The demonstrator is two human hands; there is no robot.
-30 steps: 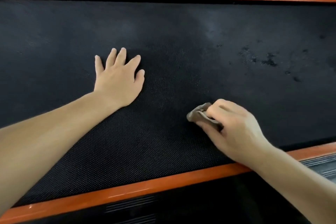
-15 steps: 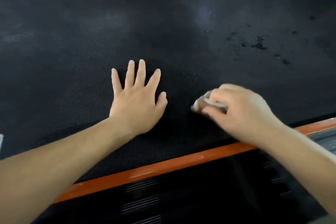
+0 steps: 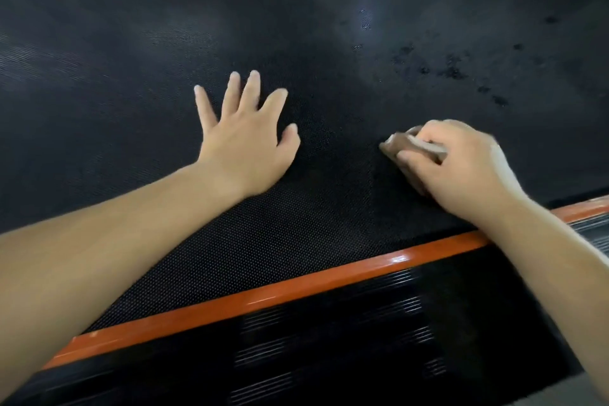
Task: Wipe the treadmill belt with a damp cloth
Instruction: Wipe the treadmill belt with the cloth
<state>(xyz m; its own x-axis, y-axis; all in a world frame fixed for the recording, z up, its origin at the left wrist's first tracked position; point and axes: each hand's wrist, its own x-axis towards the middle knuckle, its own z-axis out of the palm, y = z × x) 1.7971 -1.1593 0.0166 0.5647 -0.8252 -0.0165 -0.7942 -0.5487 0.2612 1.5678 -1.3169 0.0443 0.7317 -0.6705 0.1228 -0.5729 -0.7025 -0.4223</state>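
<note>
Both my grips moved along the belt (image 3: pixel 131 43): right grip (image 3: pixel 461 168), clutching the cloth (image 3: pixel 408 145), nears unwiped spots (image 3: pixel 453 71) beyond; left grip (image 3: pixel 245 148) flat.

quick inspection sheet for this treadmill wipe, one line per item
surface: belt black and textured, dark specks at its upper right
job's things: cloth brown, bunched, on the belt
clutter: nothing seen
grippers: left hand flat on the belt with fingers spread; right hand grips the cloth
cables: nothing seen
surroundings: orange trim along both belt edges; ribbed black rail on the near side
</note>
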